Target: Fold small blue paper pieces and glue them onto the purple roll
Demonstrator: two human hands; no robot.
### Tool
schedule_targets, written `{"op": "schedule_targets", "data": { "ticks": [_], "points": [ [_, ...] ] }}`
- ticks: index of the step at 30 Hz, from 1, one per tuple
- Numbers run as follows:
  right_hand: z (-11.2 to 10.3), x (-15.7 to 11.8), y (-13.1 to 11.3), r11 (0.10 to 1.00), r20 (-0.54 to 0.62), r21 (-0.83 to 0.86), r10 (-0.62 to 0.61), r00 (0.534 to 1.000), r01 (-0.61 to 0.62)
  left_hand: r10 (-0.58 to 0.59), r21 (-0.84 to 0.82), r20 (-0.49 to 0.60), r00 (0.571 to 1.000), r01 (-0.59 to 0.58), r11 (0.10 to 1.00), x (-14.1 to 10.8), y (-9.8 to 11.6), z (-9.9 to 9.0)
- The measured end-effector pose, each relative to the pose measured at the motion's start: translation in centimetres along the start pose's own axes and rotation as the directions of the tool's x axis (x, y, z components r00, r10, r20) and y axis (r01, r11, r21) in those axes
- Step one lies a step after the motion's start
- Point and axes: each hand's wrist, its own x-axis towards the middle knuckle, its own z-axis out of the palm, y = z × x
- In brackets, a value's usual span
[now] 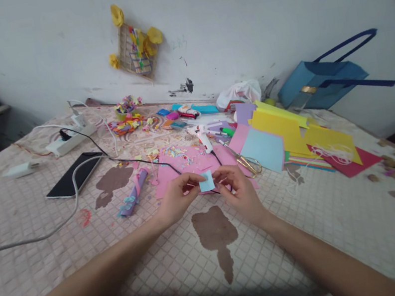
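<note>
Between my two hands, just above the near edge of a pink sheet (pixel 164 174), is a small light blue piece of paper (pixel 206 182). My left hand (pixel 179 196) pinches its left side. The fingers of my right hand (pixel 238 189) close on its right edge. Beyond them a white hot glue gun (pixel 202 139) lies on the pink sheet among tiny paper scraps (pixel 179 156). Gold-handled scissors (pixel 248 163) rest to the right of my right hand. To the left lies a rolled purple paper tube (pixel 135 194) with pink and blue trim.
Coloured paper sheets (pixel 278 129) and a blue bag (pixel 323 81) occupy the right side. At left are a power strip (pixel 71 141), a black tablet-like slab (pixel 73 178) and a grey cable (pixel 78 203) crossing the table. Paper cutouts (pixel 127 124) lie near the wall.
</note>
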Motion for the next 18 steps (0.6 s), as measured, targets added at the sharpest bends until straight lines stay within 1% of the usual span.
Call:
{"op": "schedule_targets", "data": {
  "ticks": [3,5,11,18],
  "points": [
    [-0.15,0.07,-0.13,0.983,0.062,-0.123,-0.130,0.990,0.137,0.023,0.015,0.003,1.000,-0.023,1.000,-0.05,-0.25,0.06],
    [-0.28,0.15,-0.23,0.968,0.089,-0.179,-0.161,0.983,0.175,0.041,0.027,0.009,0.999,-0.041,0.999,-0.07,-0.44,0.10],
    [-0.36,0.29,0.02,0.968,0.007,-0.205,-0.145,0.989,0.143,0.076,0.045,-0.038,0.996,-0.074,0.996,-0.07,-0.53,0.08],
    [-0.25,0.28,0.17,0.977,0.021,-0.157,-0.146,0.989,0.147,0.071,0.003,-0.034,0.997,-0.071,0.997,-0.19,-0.21,0.12]
  ]
}}
